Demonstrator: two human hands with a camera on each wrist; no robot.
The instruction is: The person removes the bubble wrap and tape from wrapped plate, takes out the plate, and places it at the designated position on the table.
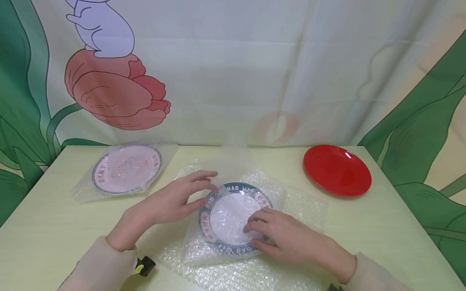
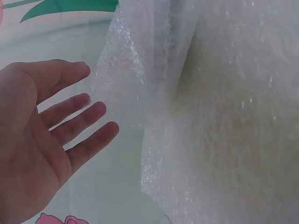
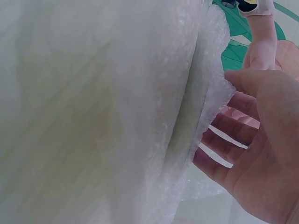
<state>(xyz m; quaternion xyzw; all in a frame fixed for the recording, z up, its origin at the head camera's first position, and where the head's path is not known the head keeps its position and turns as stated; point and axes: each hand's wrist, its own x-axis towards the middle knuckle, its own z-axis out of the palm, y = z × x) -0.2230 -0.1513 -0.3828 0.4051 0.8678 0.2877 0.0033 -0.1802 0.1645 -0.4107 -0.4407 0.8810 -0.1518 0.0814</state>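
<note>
Spreading across the near part of the pale yellow tabletop (image 1: 40, 238), a sheet of clear bubble wrap (image 1: 227, 277) is likely to be found light, limp and slippery, best taken by a loose edge. Within it, at the middle of the tabletop, a round white plate with a dark teal lettered rim (image 1: 227, 214) is seen; judged stiff, smooth and breakable, it is best supported at opposite sides of the rim. Over its right side the right hand (image 1: 285, 234) is poised, fingers loosely bent, nothing gripped; whether the wrap is pressed cannot be told. By the upper-left rim the left hand (image 1: 180, 196) is relaxed, fingers parted, nothing held. Farther off, a pale round plate in bubble film (image 1: 131, 169) is set at left, a glossy red round plate (image 1: 336, 169) at right.
</note>
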